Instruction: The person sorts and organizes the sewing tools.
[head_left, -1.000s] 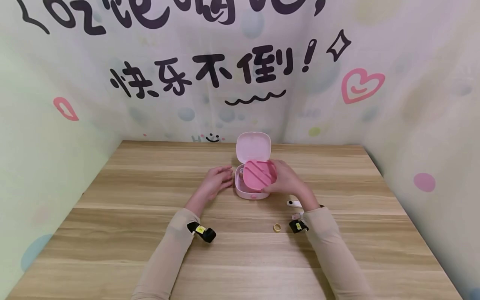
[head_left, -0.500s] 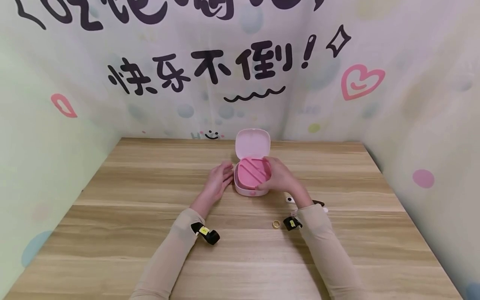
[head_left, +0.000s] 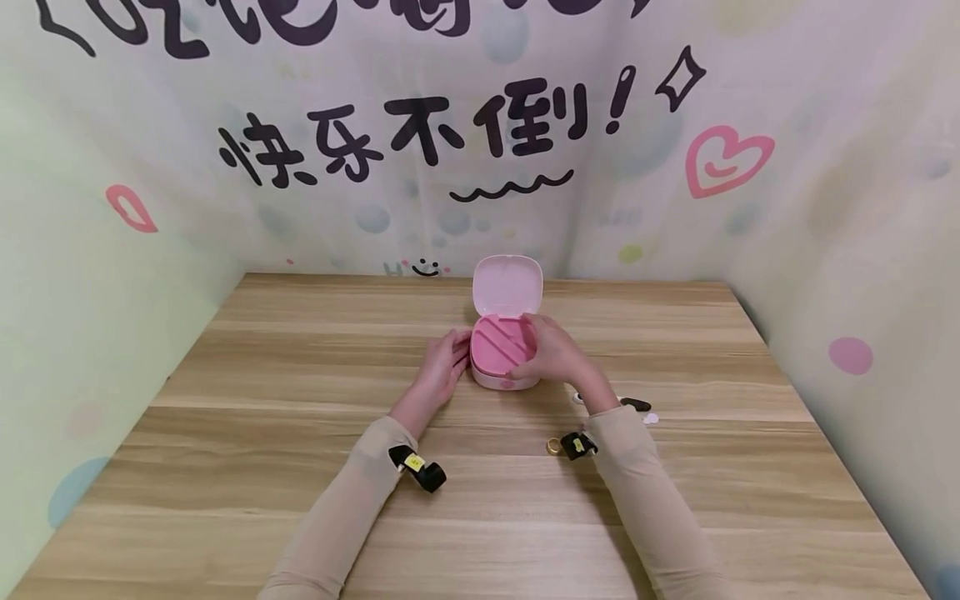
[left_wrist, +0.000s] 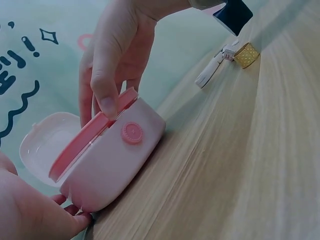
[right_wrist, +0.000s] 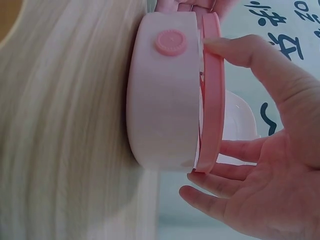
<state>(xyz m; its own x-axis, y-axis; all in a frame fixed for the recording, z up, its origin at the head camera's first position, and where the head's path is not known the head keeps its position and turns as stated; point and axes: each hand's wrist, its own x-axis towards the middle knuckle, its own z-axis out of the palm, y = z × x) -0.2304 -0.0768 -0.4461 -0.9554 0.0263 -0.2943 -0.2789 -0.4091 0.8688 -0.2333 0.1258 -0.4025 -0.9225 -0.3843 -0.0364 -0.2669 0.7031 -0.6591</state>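
A pale pink box with a round pink button on its front stands on the table, its lid raised at the back. At the box's opening sits a darker pink insert tray with slanting ridges. My right hand grips the tray by its right side, thumb on the front edge and fingers at the back. In the right wrist view a thin gap shows between tray and box rim. My left hand is at the box's left side, its fingers loosely extended against the wall.
Near the right wrist lie a small yellow dotted ring, a white stick-like item, a black item and a small white piece. A printed curtain hangs behind the table.
The right hand has moved the pink tray left and down, from tilted over the box to lying over its opening. The left hand has come in against the box's side.
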